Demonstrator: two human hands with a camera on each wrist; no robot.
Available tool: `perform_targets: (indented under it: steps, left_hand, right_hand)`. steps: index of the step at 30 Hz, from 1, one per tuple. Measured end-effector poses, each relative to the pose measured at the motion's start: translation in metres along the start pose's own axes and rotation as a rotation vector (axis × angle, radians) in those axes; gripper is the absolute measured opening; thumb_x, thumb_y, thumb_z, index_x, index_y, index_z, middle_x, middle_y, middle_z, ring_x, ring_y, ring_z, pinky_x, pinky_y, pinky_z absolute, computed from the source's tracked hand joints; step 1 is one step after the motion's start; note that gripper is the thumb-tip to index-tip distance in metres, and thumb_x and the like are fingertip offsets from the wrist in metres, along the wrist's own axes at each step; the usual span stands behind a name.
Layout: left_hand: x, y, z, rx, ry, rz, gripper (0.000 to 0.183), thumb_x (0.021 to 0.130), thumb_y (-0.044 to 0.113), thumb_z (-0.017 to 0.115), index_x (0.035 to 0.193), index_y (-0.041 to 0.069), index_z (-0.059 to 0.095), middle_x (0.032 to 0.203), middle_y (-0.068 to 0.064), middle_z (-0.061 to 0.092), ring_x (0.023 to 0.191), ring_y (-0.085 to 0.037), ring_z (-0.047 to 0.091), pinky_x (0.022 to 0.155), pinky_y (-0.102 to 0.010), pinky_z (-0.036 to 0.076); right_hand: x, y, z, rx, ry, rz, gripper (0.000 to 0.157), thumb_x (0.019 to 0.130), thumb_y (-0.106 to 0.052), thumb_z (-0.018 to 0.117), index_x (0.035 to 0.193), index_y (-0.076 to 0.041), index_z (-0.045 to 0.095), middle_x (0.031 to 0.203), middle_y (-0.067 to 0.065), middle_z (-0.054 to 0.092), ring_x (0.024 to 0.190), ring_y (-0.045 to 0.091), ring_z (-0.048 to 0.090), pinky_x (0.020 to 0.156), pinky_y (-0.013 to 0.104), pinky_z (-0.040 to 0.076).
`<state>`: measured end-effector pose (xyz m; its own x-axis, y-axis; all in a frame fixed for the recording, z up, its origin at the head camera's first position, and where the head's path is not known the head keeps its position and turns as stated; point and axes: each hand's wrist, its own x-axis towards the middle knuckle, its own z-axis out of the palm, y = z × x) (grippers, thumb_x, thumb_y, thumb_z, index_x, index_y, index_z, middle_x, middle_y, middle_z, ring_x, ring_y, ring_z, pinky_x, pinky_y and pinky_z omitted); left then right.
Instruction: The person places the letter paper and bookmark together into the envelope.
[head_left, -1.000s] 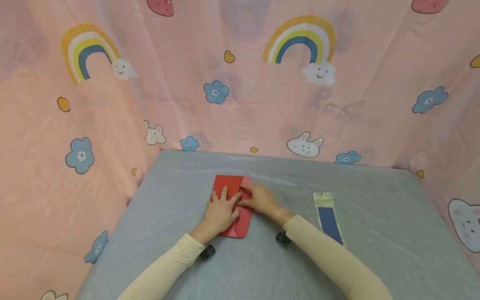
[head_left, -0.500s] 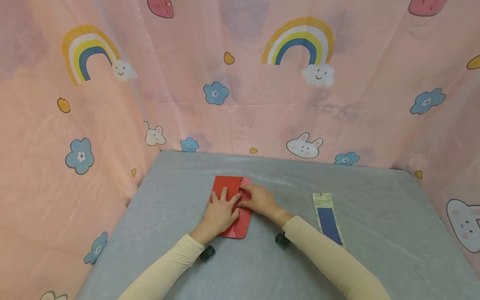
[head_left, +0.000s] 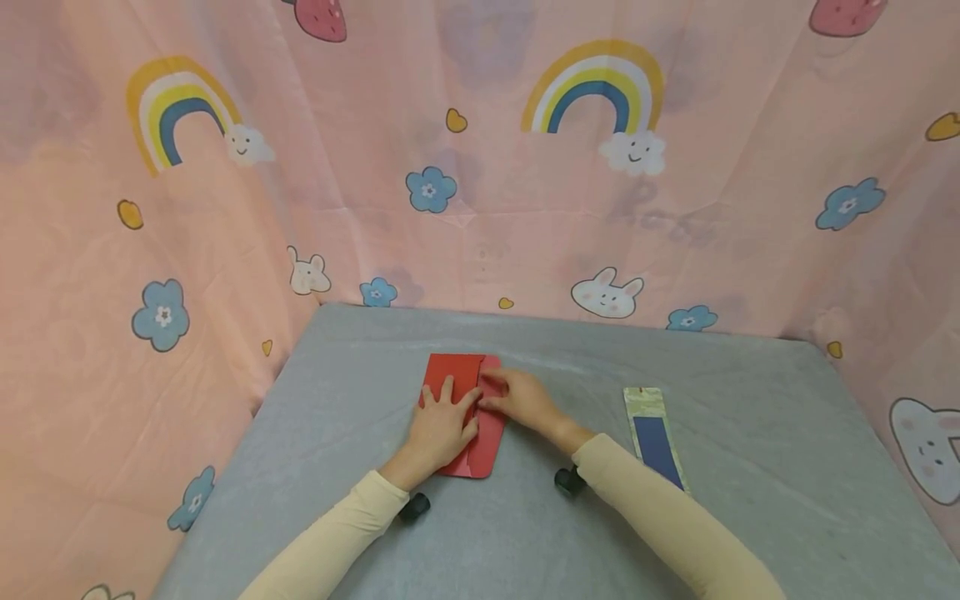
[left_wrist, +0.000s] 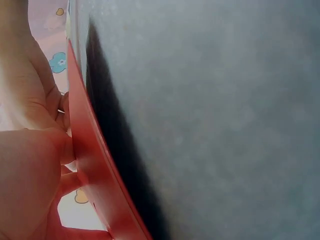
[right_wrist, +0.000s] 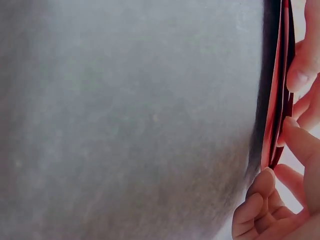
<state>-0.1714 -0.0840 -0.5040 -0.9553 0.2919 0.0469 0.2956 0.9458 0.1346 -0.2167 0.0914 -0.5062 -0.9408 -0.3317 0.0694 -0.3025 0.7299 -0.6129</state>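
Note:
A red paper envelope (head_left: 454,367) lies on the grey cloth-covered table, with its lighter red flap (head_left: 490,442) spread out on the right. My left hand (head_left: 441,427) rests on the envelope's front, fingers spread, pressing it down. From the right, my right hand (head_left: 525,402) reaches over the flap with bent fingers and pinches the envelope at its opening edge. In the right wrist view, the right thumb and fingers meet the parted red layers (right_wrist: 272,120). Whether anything lies inside the envelope is hidden. The left wrist view shows the envelope's side (left_wrist: 95,155) edge-on.
A narrow strip (head_left: 656,446), pale green with a dark blue panel, lies to the right, partly behind the right sleeve (head_left: 667,517). Black wrist cameras (head_left: 570,481) hang under both wrists. A pink patterned curtain (head_left: 480,250) borders the table's back and sides.
My right hand and forearm have shifted very slightly at the envelope's opening. The left hand keeps its place. The head view has tilted a little.

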Motion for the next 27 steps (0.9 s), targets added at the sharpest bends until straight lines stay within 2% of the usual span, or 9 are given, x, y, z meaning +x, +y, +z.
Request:
perform_targets:
  steps: [3, 6, 10, 18, 22, 27]
  left_hand:
    - [0.000, 0.000, 0.001, 0.008, 0.001, -0.002, 0.051, 0.096, 0.043, 0.057, 0.145, 0.031, 0.049, 0.150, -0.023, 0.045, 0.126, -0.059, 0.048, 0.089, -0.062, 0.051]
    - [0.000, 0.000, 0.001, 0.016, -0.001, -0.002, 0.052, 0.095, 0.043, 0.057, 0.145, 0.031, 0.049, 0.150, -0.023, 0.045, 0.126, -0.058, 0.049, 0.088, -0.062, 0.052]
    - [0.001, 0.000, 0.000, 0.023, -0.010, -0.003, 0.054, 0.095, 0.043, 0.058, 0.146, 0.032, 0.047, 0.151, -0.023, 0.044, 0.126, -0.059, 0.048, 0.088, -0.061, 0.052]
    - [0.001, 0.000, -0.001, 0.011, -0.017, -0.008, 0.055, 0.096, 0.045, 0.058, 0.148, 0.033, 0.045, 0.152, -0.024, 0.043, 0.127, -0.059, 0.048, 0.089, -0.060, 0.053]
    - [0.001, 0.001, -0.001, -0.015, -0.016, -0.016, 0.055, 0.095, 0.044, 0.059, 0.147, 0.033, 0.045, 0.152, -0.025, 0.042, 0.128, -0.059, 0.047, 0.091, -0.061, 0.052]
    - [0.001, 0.001, -0.001, -0.014, 0.001, -0.016, 0.053, 0.095, 0.042, 0.059, 0.146, 0.032, 0.047, 0.151, -0.025, 0.043, 0.128, -0.059, 0.047, 0.092, -0.060, 0.052]
  right_hand:
    - [0.000, 0.001, -0.003, 0.009, 0.012, -0.008, 0.056, 0.084, -0.029, 0.078, 0.134, -0.009, 0.062, 0.096, 0.009, 0.070, 0.086, 0.022, 0.063, 0.083, 0.037, 0.053]
    - [0.000, 0.002, -0.005, 0.005, 0.012, -0.013, 0.056, 0.083, -0.029, 0.079, 0.133, -0.009, 0.063, 0.071, 0.004, 0.056, 0.066, 0.015, 0.048, 0.066, 0.029, 0.042]
    - [-0.001, 0.004, -0.007, 0.013, 0.015, -0.022, 0.055, 0.083, -0.029, 0.079, 0.132, -0.009, 0.064, 0.066, 0.000, 0.051, 0.060, 0.010, 0.044, 0.060, 0.024, 0.037]
    - [-0.010, 0.011, -0.017, 0.094, -0.018, -0.020, 0.053, 0.086, -0.029, 0.077, 0.133, -0.009, 0.062, 0.062, -0.002, 0.049, 0.055, 0.009, 0.043, 0.052, 0.021, 0.035]
    - [-0.016, 0.015, -0.026, 0.141, -0.031, -0.017, 0.053, 0.086, -0.028, 0.077, 0.134, -0.011, 0.062, 0.061, -0.002, 0.047, 0.052, 0.008, 0.041, 0.050, 0.021, 0.034]
    - [-0.026, 0.021, -0.041, 0.158, -0.018, -0.025, 0.052, 0.085, -0.025, 0.077, 0.133, -0.010, 0.063, 0.065, 0.001, 0.052, 0.054, 0.009, 0.042, 0.050, 0.021, 0.036]
